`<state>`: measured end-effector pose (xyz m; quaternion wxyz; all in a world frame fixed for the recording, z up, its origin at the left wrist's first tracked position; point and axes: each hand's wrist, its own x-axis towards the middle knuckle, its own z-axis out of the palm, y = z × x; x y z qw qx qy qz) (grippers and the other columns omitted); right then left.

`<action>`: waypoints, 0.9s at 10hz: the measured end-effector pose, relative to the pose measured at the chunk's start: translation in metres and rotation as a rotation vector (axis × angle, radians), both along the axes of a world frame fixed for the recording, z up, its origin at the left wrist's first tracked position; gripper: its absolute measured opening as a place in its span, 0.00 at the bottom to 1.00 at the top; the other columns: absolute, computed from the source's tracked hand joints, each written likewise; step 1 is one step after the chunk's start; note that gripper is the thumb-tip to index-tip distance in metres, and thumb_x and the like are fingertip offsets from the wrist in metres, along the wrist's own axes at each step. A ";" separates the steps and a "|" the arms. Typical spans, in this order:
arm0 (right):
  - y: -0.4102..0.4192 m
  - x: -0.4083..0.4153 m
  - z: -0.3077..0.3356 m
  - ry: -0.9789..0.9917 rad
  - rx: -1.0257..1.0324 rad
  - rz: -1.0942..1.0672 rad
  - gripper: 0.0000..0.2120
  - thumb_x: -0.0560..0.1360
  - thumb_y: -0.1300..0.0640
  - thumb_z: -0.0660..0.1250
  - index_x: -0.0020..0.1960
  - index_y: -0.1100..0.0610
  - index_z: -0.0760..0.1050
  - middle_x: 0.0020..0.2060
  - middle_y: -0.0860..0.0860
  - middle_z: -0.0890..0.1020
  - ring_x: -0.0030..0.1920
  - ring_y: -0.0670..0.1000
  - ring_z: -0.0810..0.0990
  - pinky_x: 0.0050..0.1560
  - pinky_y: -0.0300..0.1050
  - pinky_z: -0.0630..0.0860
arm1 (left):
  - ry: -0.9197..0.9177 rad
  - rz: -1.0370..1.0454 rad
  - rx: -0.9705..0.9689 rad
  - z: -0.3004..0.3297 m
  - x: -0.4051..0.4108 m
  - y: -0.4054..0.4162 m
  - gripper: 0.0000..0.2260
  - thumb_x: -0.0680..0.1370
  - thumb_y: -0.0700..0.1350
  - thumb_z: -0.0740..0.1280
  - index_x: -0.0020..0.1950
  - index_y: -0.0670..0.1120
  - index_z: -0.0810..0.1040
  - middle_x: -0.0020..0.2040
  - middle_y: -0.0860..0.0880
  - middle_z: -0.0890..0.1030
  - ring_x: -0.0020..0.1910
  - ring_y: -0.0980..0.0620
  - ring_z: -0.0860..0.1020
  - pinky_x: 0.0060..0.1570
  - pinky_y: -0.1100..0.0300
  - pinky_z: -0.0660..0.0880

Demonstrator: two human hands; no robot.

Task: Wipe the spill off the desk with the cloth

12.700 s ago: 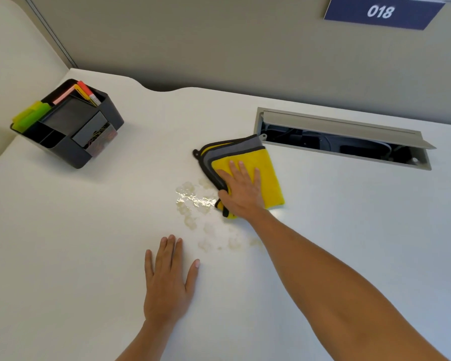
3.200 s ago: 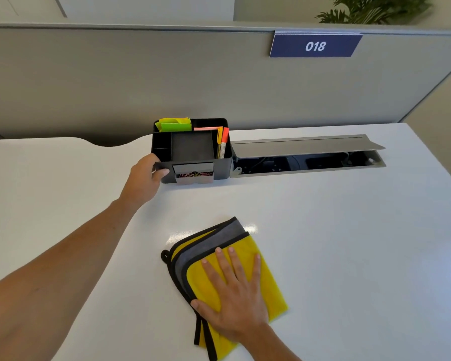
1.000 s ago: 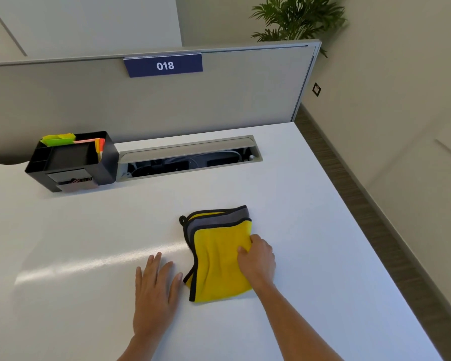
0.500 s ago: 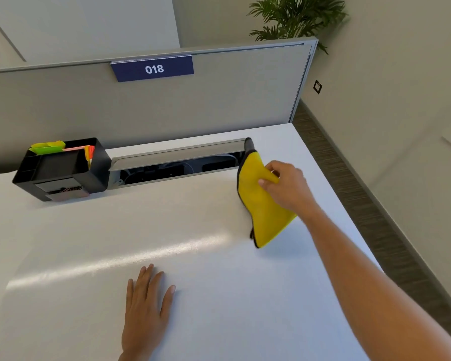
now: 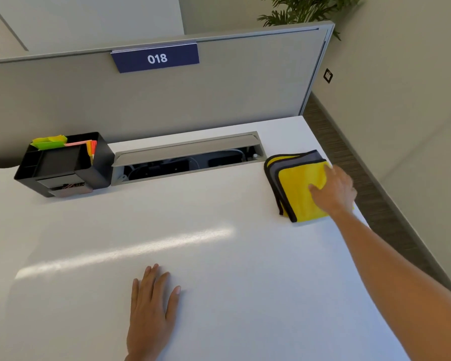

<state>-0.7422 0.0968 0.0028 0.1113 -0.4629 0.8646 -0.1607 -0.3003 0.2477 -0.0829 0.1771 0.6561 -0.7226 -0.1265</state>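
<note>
The folded yellow and grey cloth lies flat on the white desk near its far right corner, just right of the cable slot. My right hand rests on the cloth's right side, fingers loosely spread on top; whether it grips the fabric is unclear. My left hand lies flat on the desk near the front, palm down, fingers apart, holding nothing. No liquid shows on the desk; only a bright streak of reflected light crosses its middle.
A black desk organiser with coloured notes and pens stands at the back left. Beside it a grey cable slot is open. A grey partition with a "018" sign closes the back. The desk's right edge drops to the floor.
My right hand lifted the cloth from the desk's middle, carried it right and back, and set it down flat by the cable slot's right end. My left hand stayed flat.
</note>
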 end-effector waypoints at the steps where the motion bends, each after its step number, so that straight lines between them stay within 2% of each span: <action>1: 0.007 0.028 -0.030 -0.015 0.173 0.174 0.35 0.76 0.36 0.63 0.77 0.48 0.57 0.79 0.51 0.57 0.78 0.56 0.52 0.71 0.71 0.52 | -0.002 0.000 0.003 -0.002 0.002 0.001 0.25 0.79 0.59 0.54 0.63 0.42 0.76 0.71 0.44 0.71 0.74 0.46 0.64 0.74 0.43 0.57; 2: 0.010 0.041 -0.053 0.053 0.296 0.215 0.38 0.75 0.29 0.53 0.79 0.43 0.47 0.80 0.49 0.46 0.79 0.56 0.42 0.69 0.76 0.42 | 0.003 0.000 -0.005 -0.003 0.002 0.000 0.25 0.79 0.59 0.54 0.64 0.43 0.76 0.71 0.44 0.71 0.74 0.45 0.65 0.74 0.44 0.57; 3: 0.009 0.041 -0.061 0.091 0.307 0.213 0.37 0.75 0.27 0.45 0.78 0.41 0.41 0.80 0.49 0.42 0.78 0.56 0.38 0.68 0.77 0.39 | -0.004 0.002 0.001 -0.003 0.002 0.000 0.25 0.79 0.59 0.54 0.64 0.42 0.75 0.71 0.43 0.71 0.74 0.46 0.64 0.75 0.47 0.54; 4: 0.004 0.038 -0.064 0.106 0.295 0.194 0.36 0.75 0.28 0.43 0.78 0.41 0.40 0.80 0.49 0.42 0.78 0.56 0.38 0.69 0.78 0.39 | -0.008 -0.011 0.008 -0.002 0.002 -0.001 0.25 0.80 0.59 0.53 0.64 0.43 0.75 0.71 0.44 0.71 0.74 0.47 0.63 0.76 0.50 0.51; 6: -0.002 0.037 -0.054 0.083 0.355 0.173 0.37 0.75 0.28 0.42 0.79 0.43 0.41 0.80 0.49 0.42 0.78 0.55 0.38 0.68 0.79 0.41 | -0.011 -0.013 0.013 -0.001 0.003 0.001 0.26 0.80 0.60 0.51 0.64 0.44 0.75 0.72 0.44 0.70 0.75 0.47 0.62 0.76 0.49 0.51; 8: 0.040 0.078 -0.053 0.155 0.142 0.270 0.37 0.77 0.31 0.43 0.79 0.52 0.52 0.79 0.52 0.54 0.79 0.53 0.46 0.71 0.74 0.42 | 0.001 -0.009 -0.037 -0.002 0.005 0.002 0.23 0.80 0.58 0.54 0.64 0.44 0.75 0.72 0.45 0.70 0.76 0.48 0.61 0.76 0.49 0.51; 9: 0.064 0.117 -0.063 0.187 0.092 0.421 0.36 0.78 0.34 0.41 0.78 0.54 0.56 0.79 0.51 0.56 0.79 0.50 0.45 0.74 0.68 0.39 | 0.027 -0.028 -0.046 0.000 0.004 0.004 0.23 0.80 0.58 0.55 0.65 0.44 0.75 0.73 0.46 0.69 0.76 0.49 0.60 0.76 0.48 0.51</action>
